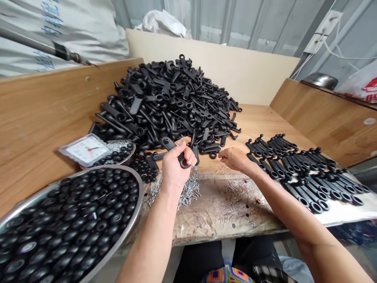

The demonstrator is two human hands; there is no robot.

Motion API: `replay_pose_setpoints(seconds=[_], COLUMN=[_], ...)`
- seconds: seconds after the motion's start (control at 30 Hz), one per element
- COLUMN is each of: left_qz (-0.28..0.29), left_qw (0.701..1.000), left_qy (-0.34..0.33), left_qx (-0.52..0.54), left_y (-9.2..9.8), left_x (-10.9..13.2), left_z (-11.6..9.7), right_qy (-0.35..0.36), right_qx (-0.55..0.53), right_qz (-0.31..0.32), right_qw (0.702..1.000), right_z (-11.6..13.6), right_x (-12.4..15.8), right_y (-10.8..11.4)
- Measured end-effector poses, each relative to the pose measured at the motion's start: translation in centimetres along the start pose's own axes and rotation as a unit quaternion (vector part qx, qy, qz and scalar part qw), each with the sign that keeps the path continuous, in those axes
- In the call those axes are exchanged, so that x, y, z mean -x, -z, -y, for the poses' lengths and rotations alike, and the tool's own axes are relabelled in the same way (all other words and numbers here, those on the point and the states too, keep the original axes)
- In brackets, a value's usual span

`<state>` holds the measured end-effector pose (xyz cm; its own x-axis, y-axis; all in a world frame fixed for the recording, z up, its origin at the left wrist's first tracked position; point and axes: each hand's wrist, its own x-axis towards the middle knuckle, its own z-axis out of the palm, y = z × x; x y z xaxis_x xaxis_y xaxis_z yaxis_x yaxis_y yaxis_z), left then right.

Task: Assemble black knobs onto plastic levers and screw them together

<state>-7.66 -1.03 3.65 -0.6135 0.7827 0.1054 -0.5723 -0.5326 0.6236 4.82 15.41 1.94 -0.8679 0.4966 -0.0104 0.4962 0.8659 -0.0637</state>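
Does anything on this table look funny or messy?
Yes! Loose silver screws are spilled on the bench beside the left hand, not in any container. A square clock also lies tipped on its back against a metal bowl.

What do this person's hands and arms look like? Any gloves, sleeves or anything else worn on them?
The left hand and right hand are bare, with no gloves, and no ring or watch shows. Both forearms are uncovered, with no sleeves in view. Below them are dark trousers and a multicoloured patterned cloth.
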Motion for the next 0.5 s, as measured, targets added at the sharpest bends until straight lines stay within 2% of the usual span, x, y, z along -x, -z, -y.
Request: replay_pose_setpoints(seconds=[0.17, 0.3, 0.43, 0.5], left_qz=[0.011, 0.013, 0.006, 0.035], left_qw=[1.0, 1.0, 1.0, 0.999], left_qy=[0.016, 0.008, 0.014, -0.001], left_qx=[-0.01, -0.003, 0.012, 0.006], left_y=[0.1, 0.1, -0.5, -0.8], left_x=[-0.1, -0.1, 0.5, 1.0], left_z=[0.2, 0.3, 0.0, -0.5], right_qy=[0.016, 0.065, 0.158, 0.174], right_qx=[0.0, -0.023, -0.093, -0.118], right_qz=[-0.008, -0.023, -0.085, -0.116], right_qw=[1.0, 0.997, 0.979, 0.971], right_z=[1.8, 3.7, 6.3, 8.1], right_x=[0.1, -0.1, -1.1, -1.8], right_y=[-0.1, -0.2, -0.7, -1.3])
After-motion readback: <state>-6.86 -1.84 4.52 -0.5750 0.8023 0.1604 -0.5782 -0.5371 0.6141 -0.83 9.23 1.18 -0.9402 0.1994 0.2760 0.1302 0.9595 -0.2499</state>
